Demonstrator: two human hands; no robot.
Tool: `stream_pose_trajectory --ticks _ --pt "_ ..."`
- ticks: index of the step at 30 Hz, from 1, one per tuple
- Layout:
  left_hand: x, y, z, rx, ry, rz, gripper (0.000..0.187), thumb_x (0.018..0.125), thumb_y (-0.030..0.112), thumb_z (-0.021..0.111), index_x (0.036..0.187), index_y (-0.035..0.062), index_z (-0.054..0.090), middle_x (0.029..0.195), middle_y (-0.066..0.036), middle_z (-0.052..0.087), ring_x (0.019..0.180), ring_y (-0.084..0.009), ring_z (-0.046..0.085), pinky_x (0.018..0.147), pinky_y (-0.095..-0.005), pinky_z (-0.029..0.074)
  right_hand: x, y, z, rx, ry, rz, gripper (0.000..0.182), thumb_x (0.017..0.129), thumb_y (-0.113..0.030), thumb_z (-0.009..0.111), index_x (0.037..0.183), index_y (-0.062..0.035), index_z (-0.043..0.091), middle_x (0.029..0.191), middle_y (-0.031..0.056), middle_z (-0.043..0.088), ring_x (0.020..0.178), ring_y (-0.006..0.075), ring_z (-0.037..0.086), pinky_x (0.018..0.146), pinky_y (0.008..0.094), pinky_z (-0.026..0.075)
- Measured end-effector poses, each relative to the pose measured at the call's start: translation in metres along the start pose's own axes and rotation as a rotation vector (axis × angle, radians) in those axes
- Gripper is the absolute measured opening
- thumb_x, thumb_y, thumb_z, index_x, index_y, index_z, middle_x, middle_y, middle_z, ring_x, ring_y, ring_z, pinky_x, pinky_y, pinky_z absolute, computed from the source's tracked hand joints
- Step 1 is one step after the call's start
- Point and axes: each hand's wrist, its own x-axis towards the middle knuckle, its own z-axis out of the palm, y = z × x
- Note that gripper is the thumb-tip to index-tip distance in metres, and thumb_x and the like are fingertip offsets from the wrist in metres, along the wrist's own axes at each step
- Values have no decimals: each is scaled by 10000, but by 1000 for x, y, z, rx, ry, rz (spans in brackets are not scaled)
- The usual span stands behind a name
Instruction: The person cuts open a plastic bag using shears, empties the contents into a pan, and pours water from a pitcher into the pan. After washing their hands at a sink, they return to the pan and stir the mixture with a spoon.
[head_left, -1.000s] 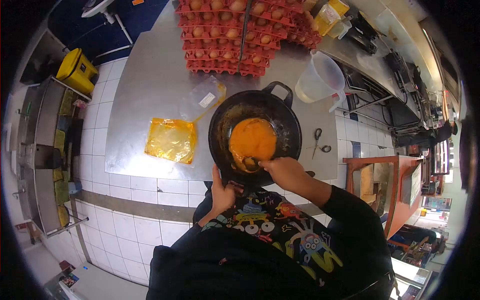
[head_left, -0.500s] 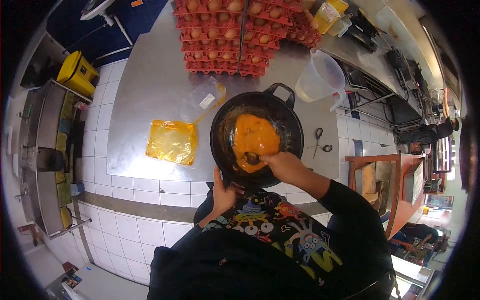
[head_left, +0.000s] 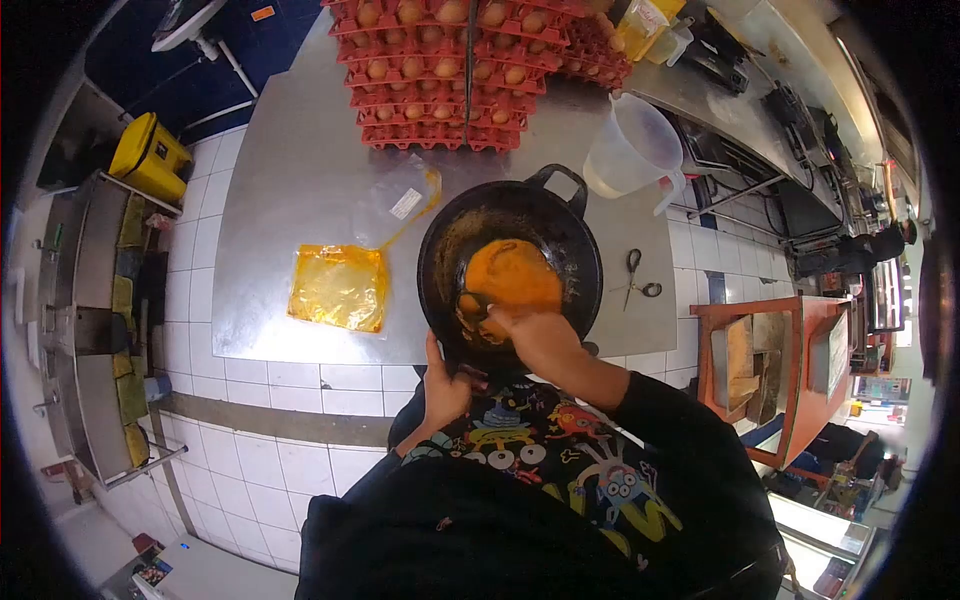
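Note:
A black wok sits at the front edge of the steel table, holding a pool of orange sauce. My right hand is closed on a dark spoon, whose bowl lies at the left edge of the sauce. Its handle is mostly hidden by my fingers. At the wok's lower left rim, my left hand grips the wok by its near side, the thumb up along the outside. An oily, orange-smeared plastic bag lies flat left of the wok, with a clear labelled wrapper above it.
Stacked red trays of eggs stand at the table's far side. A clear plastic jug is beyond the wok's far handle, and black scissors lie to its right. People are partly visible at the far right.
My right hand and the spoon have moved left across the wok, and the sauce has shifted in shape. My left hand stays at the rim. The view has tilted slightly.

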Motion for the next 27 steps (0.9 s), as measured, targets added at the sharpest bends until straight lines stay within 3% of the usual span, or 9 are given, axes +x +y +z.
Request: stream_pose_trajectory --ticks 2,10,12,13,15,17,22,24,27 --pt "1 1 0 -4 3 21 777 752 -111 330 1406 110 -26 871 -190 610 633 -209 634 577 -299 545 2 13 8 397 41 94 314 790 -85 512 1096 -108 577 840 151 632 738 336 627 637 421 501" --pt "0 7 3 -107 20 -19 760 747 -100 340 1398 111 11 852 -185 606 624 -199 627 572 -296 542 -23 -8 -9 161 -178 174 252 870 -123 466 1088 -73 581 912 179 633 782 359 617 670 431 483" --pt "1 8 3 -121 -9 -38 808 721 -154 329 1414 130 24 1105 -192 535 723 -230 618 588 -283 530 -20 -1 -2 184 -138 213 244 878 -130 463 1081 -66 583 930 178 631 784 355 618 673 432 481" --pt "1 4 2 -120 -10 -39 808 721 -154 329 1414 130 24 1105 -192 535 723 -230 618 588 -283 530 -12 0 -1 281 -65 226 220 873 -132 483 1056 -78 592 900 163 639 784 350 619 664 431 482" --pt "4 -5 -1 -109 -19 99 743 742 -100 336 1391 111 41 859 -179 599 628 -198 620 570 -287 536 -4 3 6 380 13 235 195 868 -134 503 1032 -90 600 870 148 647 783 344 620 654 430 482" --pt "3 2 2 -131 7 52 748 736 -104 332 1392 112 43 858 -177 598 626 -200 620 569 -288 536 1 3 9 582 40 174 193 869 -141 508 1026 -89 608 876 145 648 799 339 619 693 424 483" --pt "3 -2 2 -218 37 64 757 725 -108 317 1394 114 42 858 -177 597 634 -209 625 568 -292 536 -14 4 -19 404 -154 192 201 867 -159 512 1026 -93 616 891 150 645 818 343 614 727 422 479" --pt "0 10 0 -73 -18 -75 809 689 -172 307 1400 132 70 1181 -197 492 733 -231 621 573 -271 528 -7 10 -17 325 -197 218 209 867 -172 505 1029 -102 617 894 157 642 819 349 612 729 430 477" --pt "3 3 0 -153 -22 5 820 680 -177 303 1403 131 69 1199 -198 480 751 -236 616 578 -268 527 6 11 5 367 -21 244 209 861 -152 530 1041 -99 623 899 150 644 811 330 618 712 406 485"
